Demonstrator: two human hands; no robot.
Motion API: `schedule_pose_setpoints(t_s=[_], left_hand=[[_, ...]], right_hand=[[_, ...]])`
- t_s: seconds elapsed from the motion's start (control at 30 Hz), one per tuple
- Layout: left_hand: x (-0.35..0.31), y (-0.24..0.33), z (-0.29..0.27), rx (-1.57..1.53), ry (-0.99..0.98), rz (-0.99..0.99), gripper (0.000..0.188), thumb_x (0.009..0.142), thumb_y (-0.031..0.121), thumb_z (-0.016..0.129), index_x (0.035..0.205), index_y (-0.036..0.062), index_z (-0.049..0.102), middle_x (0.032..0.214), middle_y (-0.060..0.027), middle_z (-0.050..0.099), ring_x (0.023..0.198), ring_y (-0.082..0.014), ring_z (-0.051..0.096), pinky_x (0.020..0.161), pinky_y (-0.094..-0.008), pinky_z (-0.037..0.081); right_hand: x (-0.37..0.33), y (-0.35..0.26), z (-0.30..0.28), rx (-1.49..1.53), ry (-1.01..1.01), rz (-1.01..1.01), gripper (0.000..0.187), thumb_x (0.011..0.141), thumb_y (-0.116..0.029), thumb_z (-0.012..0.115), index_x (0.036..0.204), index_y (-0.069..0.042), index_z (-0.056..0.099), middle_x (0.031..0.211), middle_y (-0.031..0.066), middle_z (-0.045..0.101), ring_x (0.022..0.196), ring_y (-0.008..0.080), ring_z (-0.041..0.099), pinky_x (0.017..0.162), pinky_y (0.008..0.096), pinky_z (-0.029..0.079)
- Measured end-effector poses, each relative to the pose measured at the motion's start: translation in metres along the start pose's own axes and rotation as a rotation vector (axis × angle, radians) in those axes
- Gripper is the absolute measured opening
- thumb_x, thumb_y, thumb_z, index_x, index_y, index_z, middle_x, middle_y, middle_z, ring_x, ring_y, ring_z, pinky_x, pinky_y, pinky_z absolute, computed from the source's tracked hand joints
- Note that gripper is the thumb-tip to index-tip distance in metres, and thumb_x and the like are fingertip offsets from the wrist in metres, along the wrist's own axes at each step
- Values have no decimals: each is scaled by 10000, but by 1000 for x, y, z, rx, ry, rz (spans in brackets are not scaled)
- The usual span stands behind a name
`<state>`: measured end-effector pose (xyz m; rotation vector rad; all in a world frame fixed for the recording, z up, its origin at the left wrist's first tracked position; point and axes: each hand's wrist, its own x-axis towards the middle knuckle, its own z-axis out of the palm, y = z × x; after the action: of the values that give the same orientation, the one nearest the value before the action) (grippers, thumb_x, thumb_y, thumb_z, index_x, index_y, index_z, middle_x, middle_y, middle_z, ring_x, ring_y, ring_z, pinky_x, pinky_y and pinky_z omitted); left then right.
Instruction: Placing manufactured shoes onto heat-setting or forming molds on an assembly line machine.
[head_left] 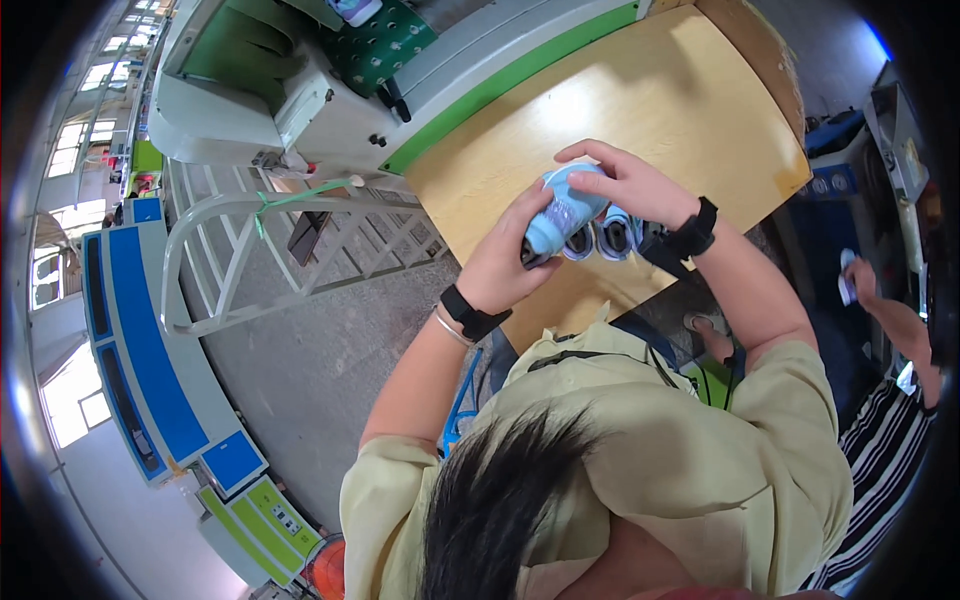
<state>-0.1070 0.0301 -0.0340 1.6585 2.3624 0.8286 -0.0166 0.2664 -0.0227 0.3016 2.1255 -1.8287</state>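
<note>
Between my two hands I grip a small light blue shoe point(562, 215) with a shiny, paler patch on its side, held over the near part of a wooden tabletop point(500, 170). My left hand point(508, 252) wraps around its lower left end, fingers closed. Over the upper right end curls my right hand point(630, 182), its thumb lying across the blue surface. Just below, on the table by my right wrist, more small blue shoes stand side by side, among them one shoe point(614, 238) with a dark opening and another point(580, 243) partly hidden by the held one.
Beyond the table stands a white and green machine point(320, 120) with a green patterned cloth point(385, 45). A white metal rack point(270, 250) is at the left, near a long blue and grey machine point(160, 340). At the right, a co-worker's hand point(858, 278) holds a small pale item.
</note>
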Motion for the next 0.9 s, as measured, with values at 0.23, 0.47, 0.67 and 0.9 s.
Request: schedule_pose_setpoints(t_s=[0.23,0.47,0.67,0.9], left_hand=[[58,-23,-15,-933,406,-458,766,762,31,734,1411,46,327,1299,-130,481,1202,-224,488,1026,-368,413],[195,-117,-92,-359,884,-536,827,770,116,681,1445,-64,237,1427,-300,328,1279,-415,422,1090,-408,346],[206,-132,-73,-154,898,-450,863,810,140,702,1474,-45,183,1495,-298,216,1379,-430,273,1147,-424,244],[115,-75,-6,-91,564,-211,860,820,129,690,1508,-2,190,1559,-262,115,1454,-408,133,1165,-474,175]], right_hand=[[-45,157,25,-461,843,-130,572,842,-139,655,1346,23,437,1329,252,479,1274,381,435,1081,441,341],[-41,168,65,-182,863,-48,764,824,-68,634,1468,21,234,1428,246,376,1336,367,379,1114,420,304],[-30,113,-8,41,1037,-135,676,856,-83,643,1442,-35,308,1347,183,465,1243,279,482,1056,381,374],[87,-91,-124,-170,1048,-725,604,854,-147,663,1402,-39,433,1344,165,520,1229,278,516,1059,371,395]])
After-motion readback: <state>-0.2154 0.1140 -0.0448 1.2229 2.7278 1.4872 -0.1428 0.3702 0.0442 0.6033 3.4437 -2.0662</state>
